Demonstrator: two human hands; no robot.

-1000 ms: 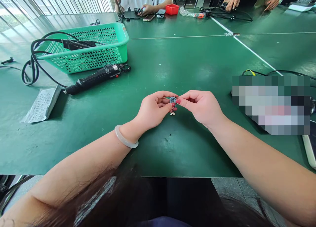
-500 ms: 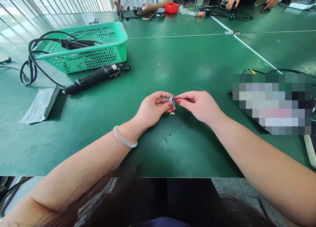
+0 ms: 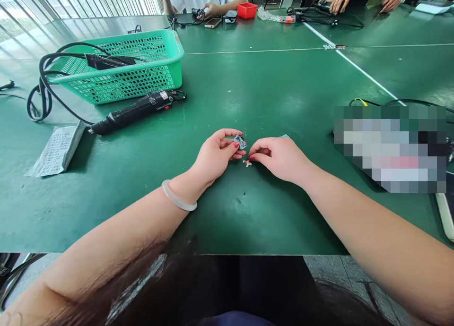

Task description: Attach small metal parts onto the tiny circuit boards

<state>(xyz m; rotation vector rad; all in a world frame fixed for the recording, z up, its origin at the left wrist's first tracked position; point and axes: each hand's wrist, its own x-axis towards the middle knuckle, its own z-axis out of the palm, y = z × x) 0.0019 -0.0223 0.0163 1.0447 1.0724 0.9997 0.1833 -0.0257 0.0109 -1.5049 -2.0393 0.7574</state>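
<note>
Near the middle of the table, my left hand (image 3: 220, 153) pinches a small blue-grey part that looks like a tiny circuit board (image 3: 240, 141) between thumb and fingers. Just right of it, my right hand (image 3: 278, 156) is closed, thumb and fingertips together at the upper edge of a small pale, branched piece (image 3: 247, 163) low over the table. Whether that piece still touches the tabletop, I cannot tell. Behind my right hand, the edge of another blue-grey part (image 3: 284, 136) shows; the hand hides most of it.
A green mesh basket (image 3: 124, 82) with a black cable stands at the left. In front of it lie a black electric screwdriver (image 3: 136, 109) and a wrapped paper packet (image 3: 58, 149). A blurred-out object (image 3: 393, 151) lies right. Co-workers' hands and a red box (image 3: 247, 10) are across the green table (image 3: 227, 212).
My hands have drawn apart. My left hand has shifted slightly left with the blue-grey part; my right hand has let go of it and dropped to the pale piece, which has turned.
</note>
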